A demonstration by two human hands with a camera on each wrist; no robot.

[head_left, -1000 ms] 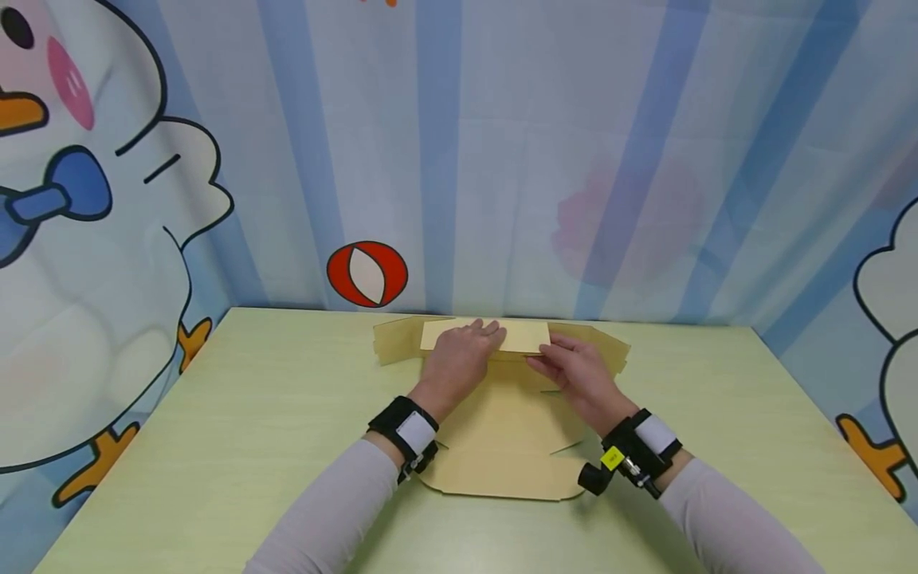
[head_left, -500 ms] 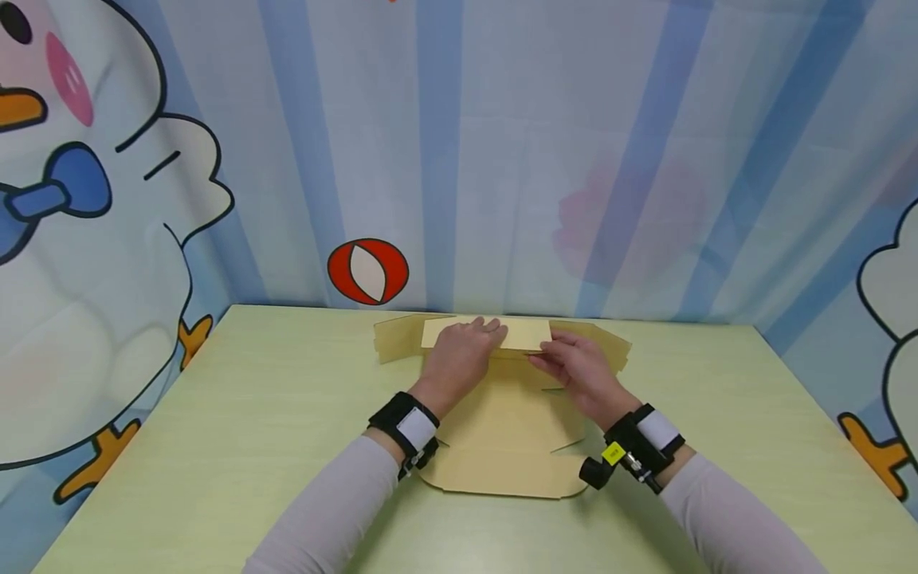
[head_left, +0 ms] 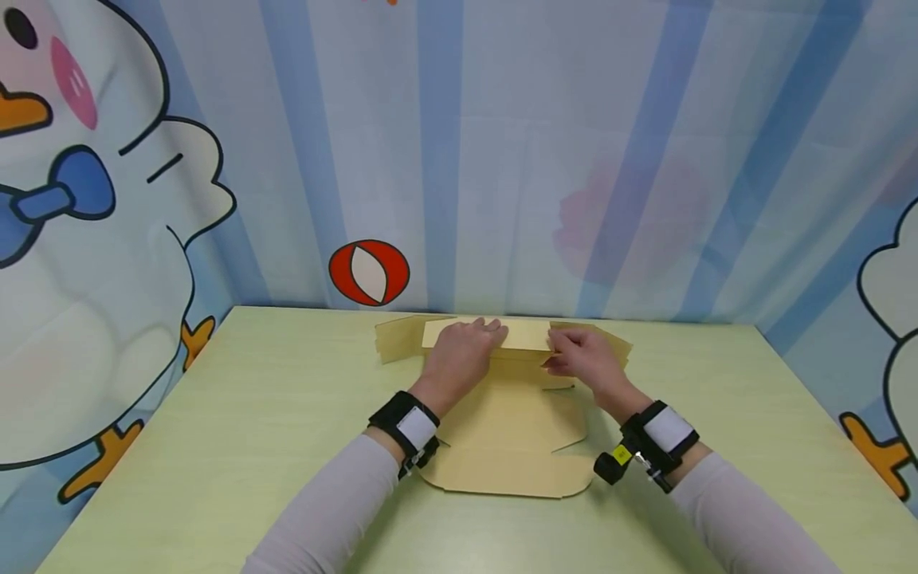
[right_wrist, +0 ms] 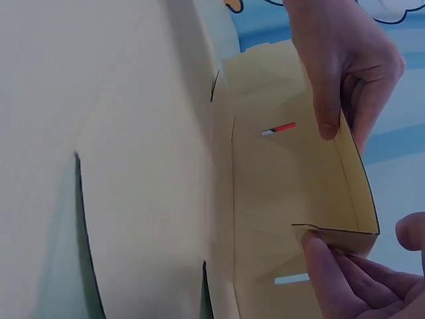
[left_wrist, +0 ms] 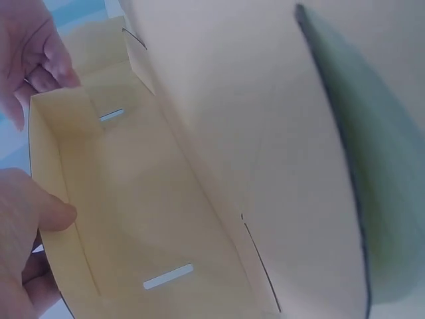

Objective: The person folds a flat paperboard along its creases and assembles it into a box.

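A tan cardboard box blank (head_left: 509, 430) lies on the table, its far panel raised and topped by a folded strip (head_left: 523, 335). My left hand (head_left: 459, 359) grips this strip; in the left wrist view its thumb (left_wrist: 56, 214) is on the inner face and fingers are behind. My right hand (head_left: 590, 360) is at the strip's right end. There, in the right wrist view, its thumb (right_wrist: 317, 256) presses the outside of a small end tab (right_wrist: 348, 240), bent inward. Both wrist views show the tab's inner or outer face without fingers around it.
Side flaps (head_left: 402, 339) spread out at both ends of the raised panel. Narrow slots (left_wrist: 168, 276) pierce that panel. The pale green table (head_left: 287, 414) ends at a printed curtain (head_left: 502, 159) behind. Cuts (head_left: 570, 446) run in from the blank's sides.
My right hand has shifted slightly right from the strip's lower right edge to its end tab, which now angles inward. My left hand has stayed in place.
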